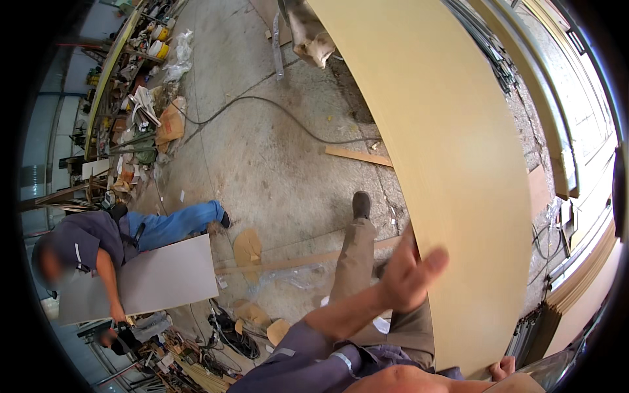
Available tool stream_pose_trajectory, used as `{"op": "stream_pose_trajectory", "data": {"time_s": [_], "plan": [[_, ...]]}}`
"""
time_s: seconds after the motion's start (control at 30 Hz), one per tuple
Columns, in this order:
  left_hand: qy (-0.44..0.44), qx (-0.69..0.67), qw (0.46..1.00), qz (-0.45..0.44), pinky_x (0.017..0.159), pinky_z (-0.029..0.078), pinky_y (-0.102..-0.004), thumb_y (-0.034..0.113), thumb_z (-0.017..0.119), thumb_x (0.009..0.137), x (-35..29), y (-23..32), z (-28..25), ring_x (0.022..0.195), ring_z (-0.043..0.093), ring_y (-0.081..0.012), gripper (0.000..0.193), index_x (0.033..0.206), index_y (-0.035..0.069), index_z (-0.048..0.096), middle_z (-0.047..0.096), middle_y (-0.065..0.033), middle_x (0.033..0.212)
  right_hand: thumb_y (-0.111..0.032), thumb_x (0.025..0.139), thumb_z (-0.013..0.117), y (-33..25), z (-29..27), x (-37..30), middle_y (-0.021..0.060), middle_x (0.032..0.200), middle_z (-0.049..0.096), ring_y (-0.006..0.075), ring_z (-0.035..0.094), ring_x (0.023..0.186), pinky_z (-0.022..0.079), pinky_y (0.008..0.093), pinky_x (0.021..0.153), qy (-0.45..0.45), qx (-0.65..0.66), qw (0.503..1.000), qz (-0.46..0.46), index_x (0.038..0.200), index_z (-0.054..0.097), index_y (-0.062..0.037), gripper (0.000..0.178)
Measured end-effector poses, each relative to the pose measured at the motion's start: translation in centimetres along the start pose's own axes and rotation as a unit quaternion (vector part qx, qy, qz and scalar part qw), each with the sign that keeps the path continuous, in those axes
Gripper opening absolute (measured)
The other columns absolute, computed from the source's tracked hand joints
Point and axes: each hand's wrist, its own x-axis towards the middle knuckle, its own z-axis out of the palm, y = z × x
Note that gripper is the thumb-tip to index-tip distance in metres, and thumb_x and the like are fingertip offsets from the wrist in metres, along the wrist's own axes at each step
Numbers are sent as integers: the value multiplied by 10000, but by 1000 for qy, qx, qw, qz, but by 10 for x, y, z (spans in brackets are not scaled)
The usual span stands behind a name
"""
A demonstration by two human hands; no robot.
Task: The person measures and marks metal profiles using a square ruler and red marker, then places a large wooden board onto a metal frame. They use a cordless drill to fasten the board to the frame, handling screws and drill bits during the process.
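Observation:
A long, pale yellow wood panel [458, 157] runs from the top of the view down to my body. My left hand [409, 272] is at its left edge, the fingers going down past the edge and the thumb raised over the top face. Around the near right corner of the panel curl the fingers of my right hand [502, 368], close to my body. The undersides of both grips are hidden by the panel.
To the left, a co-worker [88, 242] holds a grey board [170, 272]. A dark cable [288, 114] and a wooden strip [357, 156] lie on the concrete floor [262, 157]. Stacked sheets [557, 314] and long metal profiles [488, 49] line the right side. Clutter fills the far left.

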Motion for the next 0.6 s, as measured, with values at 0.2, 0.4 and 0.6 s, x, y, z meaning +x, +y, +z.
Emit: {"op": "stream_pose_trajectory", "data": {"time_s": [0.2,0.4,0.6], "plan": [[-137,-27,989,41,970,436,-368,283,615,948,-8,-31,-9,1114,541,-232,584,1379,-45,395,562,-139,1235,-327,784,863,10,-14,-9,59,1010,740,159,672,924,525,323,785,-41,158,972,170,1097,725,15,483],[-125,-22,987,98,744,479,-369,247,632,906,1,-33,-8,827,588,-281,393,1157,-39,533,620,-155,973,-279,757,883,20,-6,-1,55,1024,735,159,670,943,532,336,811,12,191,975,114,1109,714,24,494],[-136,-36,988,68,654,467,-364,208,639,885,-2,-34,-11,713,570,-282,323,1092,-22,549,615,-129,853,-318,694,936,39,-18,1,81,1076,727,185,664,990,533,358,850,0,200,975,95,1178,676,36,654]]}}
